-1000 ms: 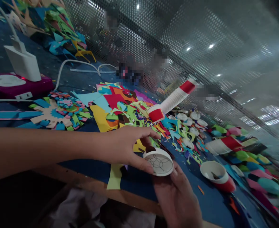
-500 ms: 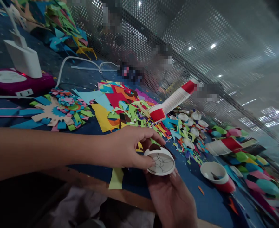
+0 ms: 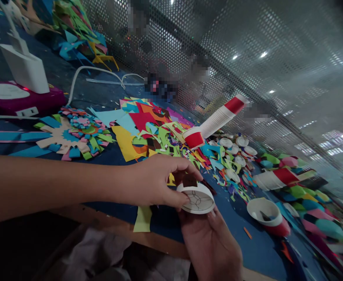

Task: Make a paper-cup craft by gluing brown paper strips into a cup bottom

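Observation:
My left hand [image 3: 156,181] pinches a white paper cup bottom [image 3: 199,198] with pencil lines drawn on its round face; thumb and fingers are closed on its rim. A small dark brown paper piece [image 3: 190,181] sits at its upper edge under my left fingers. My right hand [image 3: 211,244] comes up from below, palm up, its fingers pressed against the underside of the same cup bottom. Both hands hover over the near edge of the blue table [image 3: 247,253].
Colourful paper scraps [image 3: 160,136] and a layered paper flower [image 3: 72,134] cover the table. A stack of red-and-white cups [image 3: 221,117] lies tilted, another [image 3: 273,177] lies right, a cut red cup [image 3: 265,214] stands near. Purple power strip [image 3: 13,99] with white charger [image 3: 23,70] at left; mesh wall behind.
The cup bottom has tilted and shifted slightly in my hands, and my left fingers have moved onto the brown piece at its upper edge. The view drifted a little.

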Demonstrator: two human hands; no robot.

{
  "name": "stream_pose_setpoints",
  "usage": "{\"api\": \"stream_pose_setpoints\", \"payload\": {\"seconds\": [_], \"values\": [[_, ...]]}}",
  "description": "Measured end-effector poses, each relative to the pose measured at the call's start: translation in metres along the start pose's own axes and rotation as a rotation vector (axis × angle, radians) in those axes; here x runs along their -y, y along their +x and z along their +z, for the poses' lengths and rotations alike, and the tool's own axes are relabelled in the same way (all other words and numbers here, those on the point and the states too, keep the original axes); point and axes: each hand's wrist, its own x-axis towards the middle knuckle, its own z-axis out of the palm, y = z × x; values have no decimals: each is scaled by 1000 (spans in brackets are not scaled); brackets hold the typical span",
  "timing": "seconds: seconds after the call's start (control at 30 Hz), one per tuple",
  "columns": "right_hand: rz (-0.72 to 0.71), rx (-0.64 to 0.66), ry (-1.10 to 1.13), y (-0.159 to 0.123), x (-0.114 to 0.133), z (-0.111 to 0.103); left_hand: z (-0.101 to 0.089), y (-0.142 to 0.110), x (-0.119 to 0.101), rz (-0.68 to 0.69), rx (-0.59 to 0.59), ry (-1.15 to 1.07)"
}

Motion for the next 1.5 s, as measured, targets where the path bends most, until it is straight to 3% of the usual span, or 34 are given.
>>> {"api": "stream_pose_setpoints", "payload": {"seconds": [0.2, 0.33, 0.5, 0.73, 0.87, 1.1, 1.2, 1.23, 1.27, 1.4, 1.5], "values": [[-33, 31, 16, -2, 3, 2, 0, -1, 1, 0, -6, 15], [-108, -54, -100, -6, 0, 5, -3, -1, 1, 59, 12, 73], [-408, -173, -328, -14, -10, 7, -6, -4, -1, 215, 61, 343], [-626, -127, -689, -24, -9, 0, -4, -7, -2, 297, 119, 426], [-612, -2, -795, -29, -8, -5, -3, -10, -3, 403, 97, 470], [-613, 76, -815, -35, -3, -16, -5, -16, 0, 599, 99, 655], [-713, -117, -791, -46, 15, -29, -9, -17, 2, 681, 96, 760], [-763, -206, -828, -51, 23, -36, -10, -18, 2, 711, 93, 806], [-722, -258, -947, -57, 31, -45, -10, -18, 2, 738, 91, 851], [-686, -11, -1236, -77, 59, -88, -10, -19, 0, 818, 109, 953], [-712, -32, -1318, -84, 66, -106, -7, -19, 1, 792, 128, 938]]}}
